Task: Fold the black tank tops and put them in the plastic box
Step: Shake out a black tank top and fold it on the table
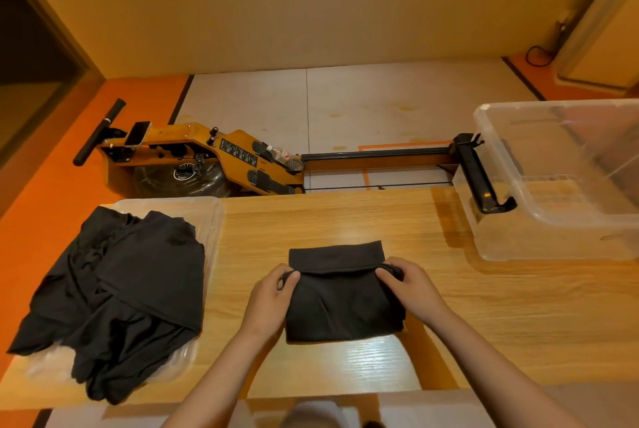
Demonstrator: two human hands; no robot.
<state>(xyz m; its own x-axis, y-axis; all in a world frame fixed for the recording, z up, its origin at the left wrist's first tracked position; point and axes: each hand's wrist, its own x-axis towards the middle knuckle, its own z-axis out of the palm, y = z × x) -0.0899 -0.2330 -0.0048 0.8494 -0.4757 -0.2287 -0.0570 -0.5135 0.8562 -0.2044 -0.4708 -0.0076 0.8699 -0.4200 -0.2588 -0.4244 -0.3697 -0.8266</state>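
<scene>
A black tank top [340,293] lies partly folded in the middle of the wooden table [484,317]. My left hand [273,296] pinches its folded edge at the left corner. My right hand [411,284] pinches the same edge at the right corner. The near layer is doubled over toward the far hem. A heap of unfolded black tank tops [121,293] lies on a clear plastic lid [211,220] at the left. The clear plastic box [553,230] stands at the table's right far corner; no clothes show inside it.
Beyond the table's far edge a yellow rowing machine [207,158] lies on the floor, with a plastic bottle [285,156] on it. Its black end piece shows through the box wall. An orange floor runs along the left side.
</scene>
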